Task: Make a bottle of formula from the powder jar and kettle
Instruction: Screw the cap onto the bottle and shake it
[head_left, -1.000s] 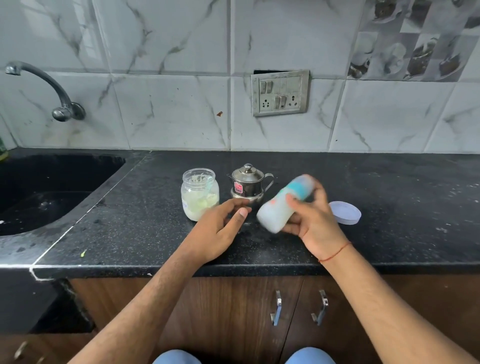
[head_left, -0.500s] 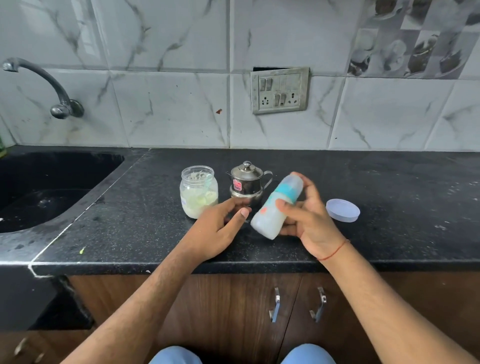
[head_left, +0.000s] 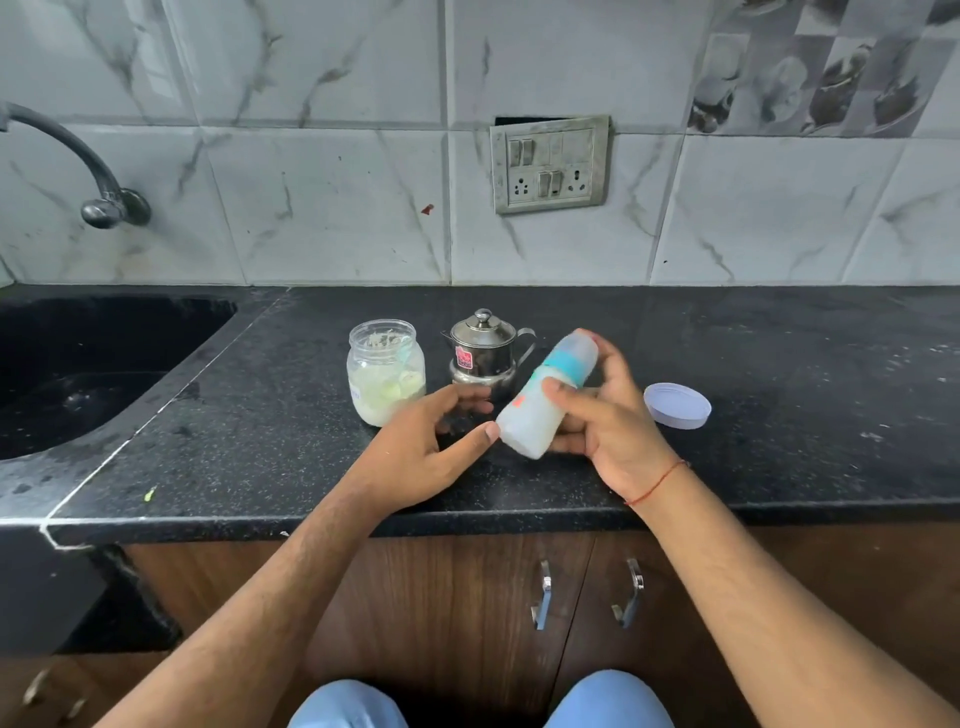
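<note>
Right hand (head_left: 608, 421) wrapped around tilted bottle (head_left: 545, 395), base pointing near-left. Left hand (head_left: 421, 447) loosely open, empty, thumb tip touching bottle base. Powder jar (head_left: 385, 370), kettle (head_left: 485, 349) just beyond.

Both forearms are bare, with no sleeves in view. A thin red thread bracelet (head_left: 657, 484) circles the right wrist. 2 knees (head_left: 348, 706) in light blue fabric show below.

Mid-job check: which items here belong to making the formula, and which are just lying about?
Job: tilted baby bottle with teal collar in right hand; open glass powder jar; small steel kettle; white round lid.
Lying about: wall tap; switchboard.
</note>
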